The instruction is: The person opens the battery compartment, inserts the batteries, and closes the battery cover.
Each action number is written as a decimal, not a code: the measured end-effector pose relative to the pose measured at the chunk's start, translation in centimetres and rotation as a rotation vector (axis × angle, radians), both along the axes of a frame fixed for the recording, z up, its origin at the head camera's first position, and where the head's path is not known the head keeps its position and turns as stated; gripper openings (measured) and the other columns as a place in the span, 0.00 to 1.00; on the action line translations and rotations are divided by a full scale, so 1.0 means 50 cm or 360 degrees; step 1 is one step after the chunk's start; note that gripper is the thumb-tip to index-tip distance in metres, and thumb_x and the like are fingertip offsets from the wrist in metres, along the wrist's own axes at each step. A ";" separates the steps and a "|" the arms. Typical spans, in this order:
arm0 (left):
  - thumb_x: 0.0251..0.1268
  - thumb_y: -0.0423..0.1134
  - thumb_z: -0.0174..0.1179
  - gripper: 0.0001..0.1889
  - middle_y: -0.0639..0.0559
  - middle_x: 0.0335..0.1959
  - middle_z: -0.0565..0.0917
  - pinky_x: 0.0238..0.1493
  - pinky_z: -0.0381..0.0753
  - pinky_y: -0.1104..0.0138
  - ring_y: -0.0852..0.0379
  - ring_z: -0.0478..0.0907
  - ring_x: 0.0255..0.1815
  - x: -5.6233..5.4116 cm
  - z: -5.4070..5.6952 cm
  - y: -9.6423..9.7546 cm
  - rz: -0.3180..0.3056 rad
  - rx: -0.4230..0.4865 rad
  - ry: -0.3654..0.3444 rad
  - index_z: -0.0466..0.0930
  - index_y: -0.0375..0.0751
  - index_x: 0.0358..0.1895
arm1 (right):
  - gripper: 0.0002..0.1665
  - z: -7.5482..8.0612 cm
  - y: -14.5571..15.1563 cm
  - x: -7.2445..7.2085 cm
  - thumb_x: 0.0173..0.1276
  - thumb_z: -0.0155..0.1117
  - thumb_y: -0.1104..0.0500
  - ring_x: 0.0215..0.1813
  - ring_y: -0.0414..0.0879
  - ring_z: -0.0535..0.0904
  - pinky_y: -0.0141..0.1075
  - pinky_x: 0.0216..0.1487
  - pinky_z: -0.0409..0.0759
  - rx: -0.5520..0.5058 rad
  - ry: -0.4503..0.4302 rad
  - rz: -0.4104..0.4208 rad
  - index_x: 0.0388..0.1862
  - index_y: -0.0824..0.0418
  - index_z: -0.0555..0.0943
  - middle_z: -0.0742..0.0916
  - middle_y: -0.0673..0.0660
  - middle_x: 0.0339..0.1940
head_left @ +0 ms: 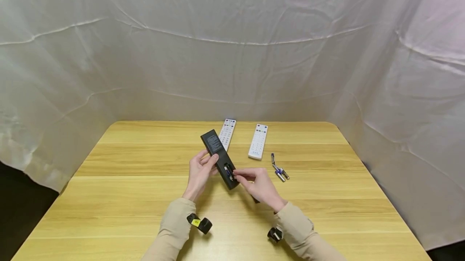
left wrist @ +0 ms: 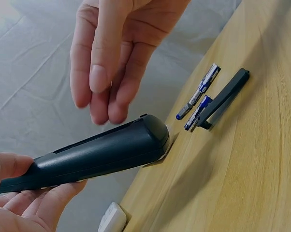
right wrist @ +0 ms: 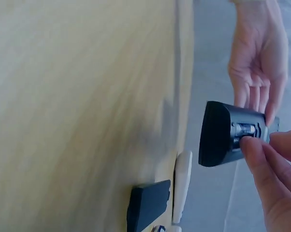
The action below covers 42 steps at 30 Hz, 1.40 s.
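My left hand [head_left: 199, 172] grips a black remote control [head_left: 214, 144], back side up and tilted, thumb on its edge. Its battery compartment is uncovered, and a battery [head_left: 228, 172] lies inside. With its fingertips my right hand [head_left: 260, 186] touches the compartment, as the right wrist view shows a finger against the opening beside the battery [right wrist: 245, 129]. Whether a second battery sits under that finger is hidden. On the table under the right hand lies the black battery cover [left wrist: 227, 96], mostly hidden in the head view.
Two white remotes lie farther back, one [head_left: 227, 132] partly behind the black remote and one [head_left: 258, 142] to its right. Several loose blue-and-silver batteries [head_left: 279, 173] are on the wooden table [head_left: 120, 196], right of my right hand. Pale curtains [head_left: 232, 71] surround the table.
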<state>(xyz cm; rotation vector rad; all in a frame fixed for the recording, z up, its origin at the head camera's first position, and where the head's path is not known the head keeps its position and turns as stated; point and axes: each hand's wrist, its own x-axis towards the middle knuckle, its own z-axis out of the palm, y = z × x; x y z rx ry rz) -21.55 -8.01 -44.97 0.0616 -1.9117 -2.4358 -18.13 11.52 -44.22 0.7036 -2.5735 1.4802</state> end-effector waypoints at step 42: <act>0.72 0.29 0.57 0.22 0.24 0.53 0.83 0.38 0.91 0.70 0.64 0.87 0.31 -0.005 0.003 0.003 -0.0017 -0.0009 0.0003 0.70 0.25 0.66 | 0.18 -0.010 0.284 -0.115 0.66 0.66 0.67 0.42 0.52 0.84 0.34 0.41 0.87 0.0271 -0.0403 -0.0310 0.53 0.74 0.81 0.87 0.69 0.43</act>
